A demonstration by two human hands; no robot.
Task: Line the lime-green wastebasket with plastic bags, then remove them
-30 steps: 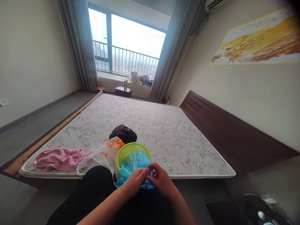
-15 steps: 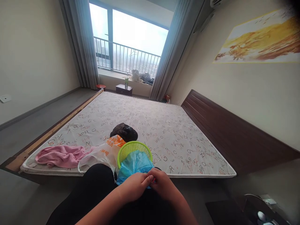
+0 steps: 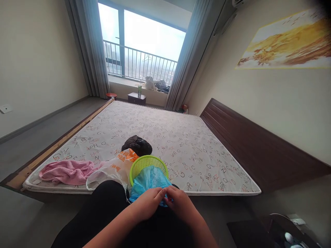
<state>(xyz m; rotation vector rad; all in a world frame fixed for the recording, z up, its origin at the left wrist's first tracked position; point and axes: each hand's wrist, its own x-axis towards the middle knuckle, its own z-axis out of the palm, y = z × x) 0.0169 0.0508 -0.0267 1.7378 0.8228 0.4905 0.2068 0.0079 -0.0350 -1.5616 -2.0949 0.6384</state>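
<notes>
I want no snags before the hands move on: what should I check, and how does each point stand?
1. Left hand and right hand together: ok, fingertips meet.
2. Anything held identifiable: cannot tell, the hands hide it.
3. Blue bag near the hands: ok, directly before them.
4. Basket opening uncovered: not ok, the blue bag covers its near part.
5. Towel clear of basket: ok, the white bag lies between.

between fingers (image 3: 174, 193): contents hidden | blue bag (image 3: 150, 179): partly covered | painting (image 3: 289, 43): right end cut off
</notes>
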